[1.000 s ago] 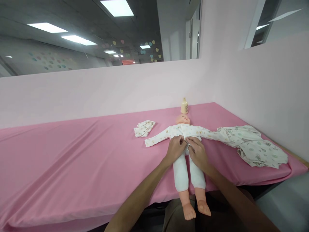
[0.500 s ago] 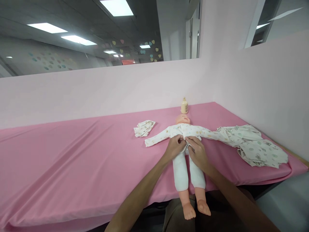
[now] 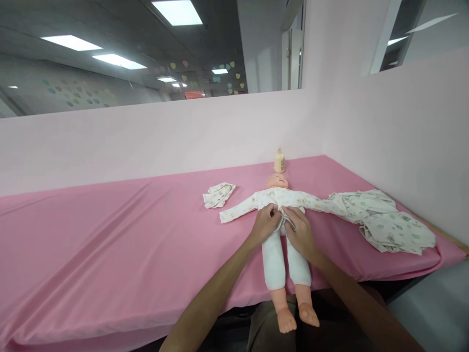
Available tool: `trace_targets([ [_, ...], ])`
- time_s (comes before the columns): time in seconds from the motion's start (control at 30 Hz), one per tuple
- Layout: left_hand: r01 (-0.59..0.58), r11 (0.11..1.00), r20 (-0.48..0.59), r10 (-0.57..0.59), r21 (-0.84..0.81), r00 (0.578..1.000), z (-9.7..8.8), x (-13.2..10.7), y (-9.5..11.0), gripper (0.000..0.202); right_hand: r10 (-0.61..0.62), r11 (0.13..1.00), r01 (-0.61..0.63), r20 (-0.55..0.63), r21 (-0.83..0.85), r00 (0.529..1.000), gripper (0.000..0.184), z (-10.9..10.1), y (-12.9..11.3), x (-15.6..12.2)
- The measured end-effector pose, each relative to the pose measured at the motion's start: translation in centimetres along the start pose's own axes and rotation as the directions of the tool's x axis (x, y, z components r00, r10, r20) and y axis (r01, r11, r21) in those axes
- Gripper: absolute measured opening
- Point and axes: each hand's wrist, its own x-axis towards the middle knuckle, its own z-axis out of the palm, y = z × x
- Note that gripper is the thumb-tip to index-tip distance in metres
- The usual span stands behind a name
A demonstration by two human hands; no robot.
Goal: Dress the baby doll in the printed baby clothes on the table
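Scene is evenly and brightly lit. The source is the ceiling panels [image 3: 177, 11] at 11 and 12 o'clock, which are blown out to plain white. The pink cloth [image 3: 110, 234] shows a soft sheen along its folds at 9 o'clock, with no hard glare. The left hand [image 3: 266, 226] and right hand [image 3: 299, 231] throw only faint, soft shadows on the doll [image 3: 282, 198]. Focus is sharp at centre. The wide lens bends the wall [image 3: 403, 137] lines at 3 and 9 o'clock.

Both bare forearms [image 3: 216, 298] are slanting in toward each other from below, the left grip [image 3: 267, 226] sitting palm down with fingers curled and pinching against the thumb, the right grip [image 3: 301, 233] lying just beside it, knuckles up, fingertips pinching close to the left's.
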Motion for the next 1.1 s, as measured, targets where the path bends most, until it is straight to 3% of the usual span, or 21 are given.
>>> trace_targets([
  [0.27, 0.043, 0.989, 0.014, -0.042, -0.138, 0.999, 0.0, 0.0, 0.1, 0.017, 0.015, 1.000, -0.015, 0.001, 0.015, 1.000, 0.048, 0.1, 0.2, 0.0],
  [0.57, 0.004, 1.000, -0.035, -0.004, 0.004, 0.999, 0.1, -0.1, 0.2, 0.022, -0.023, 0.999, 0.021, 0.047, 0.033, 0.999, 0.046, 0.0, 0.3, 0.2],
  [0.8, 0.006, 1.000, -0.068, -0.008, -0.022, 0.998, 0.3, -0.1, 0.2, 0.013, 0.026, 0.999, -0.027, 0.028, 0.029, 0.999, 0.040, 0.0, 0.2, 0.0],
  [0.97, -0.099, 0.971, -0.062, 0.115, 0.219, 0.991, 0.0, -0.7, 0.5, 0.014, 0.073, 0.997, -0.073, -0.014, 0.004, 0.997, 0.031, 0.0, 0.3, 0.1],
  [1.1, -0.190, 0.897, -0.008, 0.210, 0.399, 0.978, -0.5, -1.8, 0.3, 0.015, 0.029, 1.000, -0.029, -0.032, 0.007, 0.999, 0.027, 0.0, 0.4, -0.1],
])
